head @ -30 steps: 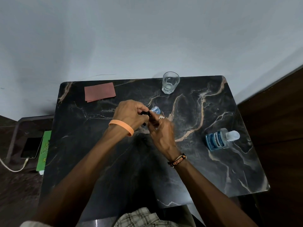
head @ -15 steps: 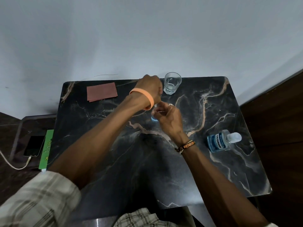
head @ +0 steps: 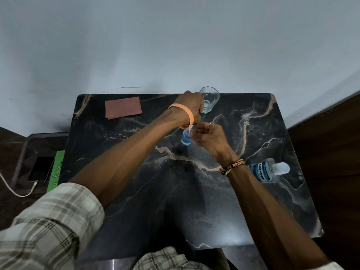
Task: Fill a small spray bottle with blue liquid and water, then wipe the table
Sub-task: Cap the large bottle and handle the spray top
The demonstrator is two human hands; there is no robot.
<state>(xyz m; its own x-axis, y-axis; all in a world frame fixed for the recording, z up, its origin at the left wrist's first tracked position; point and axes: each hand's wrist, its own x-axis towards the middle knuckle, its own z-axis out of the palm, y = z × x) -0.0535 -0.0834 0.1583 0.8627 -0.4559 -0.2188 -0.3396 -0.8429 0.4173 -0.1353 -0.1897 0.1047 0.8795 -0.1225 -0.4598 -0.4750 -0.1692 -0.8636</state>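
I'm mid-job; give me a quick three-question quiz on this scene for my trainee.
1. True or false: the left hand grips the clear drinking glass.
2. Which holds the small clear spray bottle of blue liquid? A) left hand B) right hand C) neither
3. Fill in: the flat pink cloth lies at the far-____ corner of the black marble table.
Key: 1 true; 2 B; 3 left.

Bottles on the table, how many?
2. The small spray bottle mid-table in the right hand; the mouthwash bottle near the right edge. The glass in the left hand isn't counted. Arms could hide another.
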